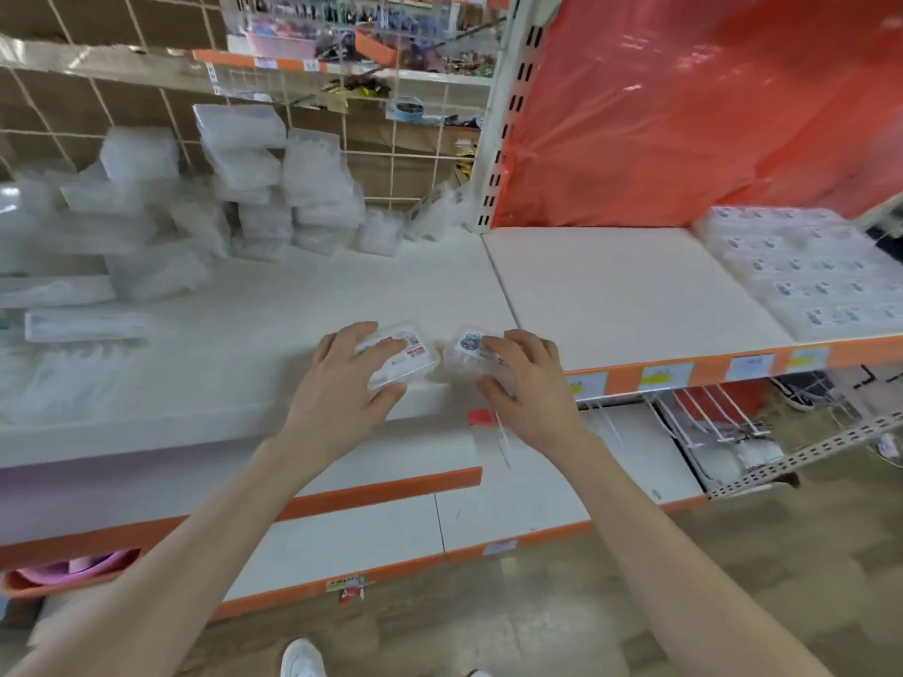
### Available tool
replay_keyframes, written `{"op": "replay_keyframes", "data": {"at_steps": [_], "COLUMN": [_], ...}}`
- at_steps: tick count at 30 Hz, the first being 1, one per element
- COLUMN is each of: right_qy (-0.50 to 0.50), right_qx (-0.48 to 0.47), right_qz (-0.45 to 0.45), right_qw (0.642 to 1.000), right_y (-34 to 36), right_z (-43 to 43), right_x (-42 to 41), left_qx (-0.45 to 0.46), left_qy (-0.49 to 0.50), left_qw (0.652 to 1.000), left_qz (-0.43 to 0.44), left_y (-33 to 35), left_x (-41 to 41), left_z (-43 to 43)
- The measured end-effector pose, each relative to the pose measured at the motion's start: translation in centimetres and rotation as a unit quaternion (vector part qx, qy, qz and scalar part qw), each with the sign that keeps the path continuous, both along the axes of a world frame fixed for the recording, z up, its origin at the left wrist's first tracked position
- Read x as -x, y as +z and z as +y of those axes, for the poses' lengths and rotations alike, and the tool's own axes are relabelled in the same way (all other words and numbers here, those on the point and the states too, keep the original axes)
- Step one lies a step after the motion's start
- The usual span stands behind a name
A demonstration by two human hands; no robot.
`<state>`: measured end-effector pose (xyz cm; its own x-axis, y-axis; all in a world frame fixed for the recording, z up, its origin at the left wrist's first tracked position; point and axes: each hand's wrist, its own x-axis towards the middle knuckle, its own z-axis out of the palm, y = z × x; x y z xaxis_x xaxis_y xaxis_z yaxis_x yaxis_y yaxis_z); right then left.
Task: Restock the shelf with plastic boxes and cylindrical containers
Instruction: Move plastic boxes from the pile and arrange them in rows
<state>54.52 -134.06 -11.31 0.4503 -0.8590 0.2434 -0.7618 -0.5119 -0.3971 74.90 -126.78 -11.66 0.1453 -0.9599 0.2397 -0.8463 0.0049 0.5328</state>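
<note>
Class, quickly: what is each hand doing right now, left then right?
Left hand: grips the clear box with the red label.
Right hand: grips the clear box with the blue sticker.

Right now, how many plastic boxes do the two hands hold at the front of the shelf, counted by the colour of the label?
box with red label: 1, gripped by the left hand
box with blue sticker: 1, gripped by the right hand
Total: 2
The clear stacks at the back are too blurred to count.
</note>
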Motion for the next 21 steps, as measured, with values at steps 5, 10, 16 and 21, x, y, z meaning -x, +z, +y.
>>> {"op": "replay_keyframes", "data": {"at_steps": [5, 10, 16, 21], "right_qy": [-0.029, -0.06, -0.084, -0.124], "right_qx": [0.009, 0.024, 0.038, 0.043], "right_qz": [-0.003, -0.001, -0.014, -0.028], "right_qw": [1.0, 0.998, 0.996, 0.991], "right_y": [0.0, 0.0, 0.0, -0.3], "right_z": [-0.3, -0.9, -1.4, -3.3], "right_x": [8.8, 16.4, 22.3, 26.1], "left_qx": [0.001, 0.008, -0.004, -0.03], "left_qy": [-0.047, -0.059, -0.097, -0.139], "left_qw": [0.999, 0.998, 0.995, 0.99], "left_qz": [-0.007, 0.005, 0.004, -0.002], "left_y": [0.0, 0.3, 0.5, 0.6], "left_x": [8.2, 15.4, 20.8, 24.4], "left_z": [-1.9, -3.8, -5.9, -9.2]}}
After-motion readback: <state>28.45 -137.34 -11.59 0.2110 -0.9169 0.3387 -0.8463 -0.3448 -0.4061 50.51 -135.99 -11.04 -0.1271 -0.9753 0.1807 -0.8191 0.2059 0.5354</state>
